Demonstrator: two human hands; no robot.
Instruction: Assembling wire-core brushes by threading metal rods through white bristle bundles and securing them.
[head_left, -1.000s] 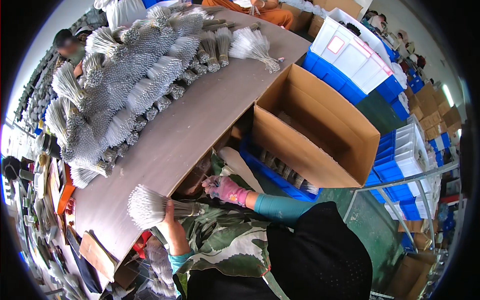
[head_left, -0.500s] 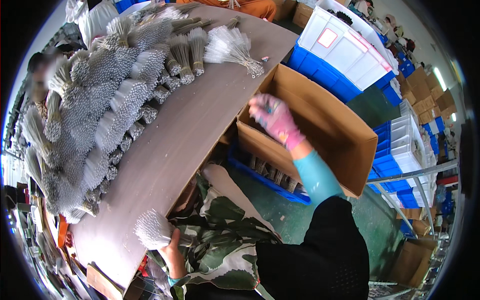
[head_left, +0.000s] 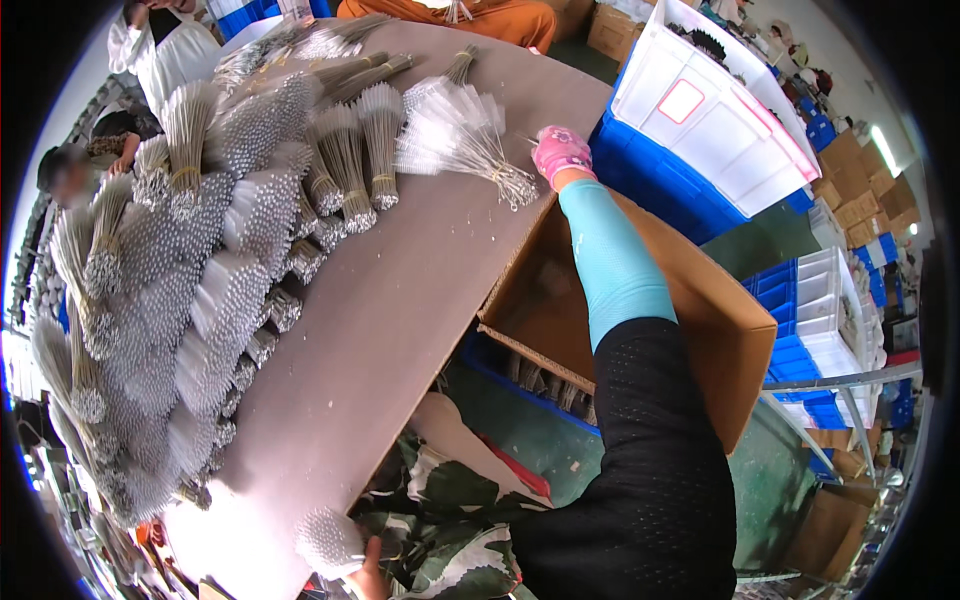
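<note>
My left hand (head_left: 370,578), low in the view, is closed round a bundle of thin sticks (head_left: 328,541) with pale, dotted ends turned up. Stretched far forward, my right hand (head_left: 562,153) wears a pink glove and is at the table's right edge, its fingers closed; what they hold, if anything, is too small to make out. Just left of it lies a fanned bundle of clear-sleeved wire stems (head_left: 460,135) with looped ends. Under my right forearm stands an open cardboard box (head_left: 700,285).
A big heap of tied stem bundles (head_left: 165,330) covers the left of the brown table (head_left: 390,290). White and blue crates (head_left: 690,110) stand beyond the box. A blue tray (head_left: 570,408) holding bundles sits below it. Other people (head_left: 125,130) are at the far side.
My right hand has moved from over the cardboard box forward to the table's far right edge. The view has shifted, and my left hand still grips its bundle.
</note>
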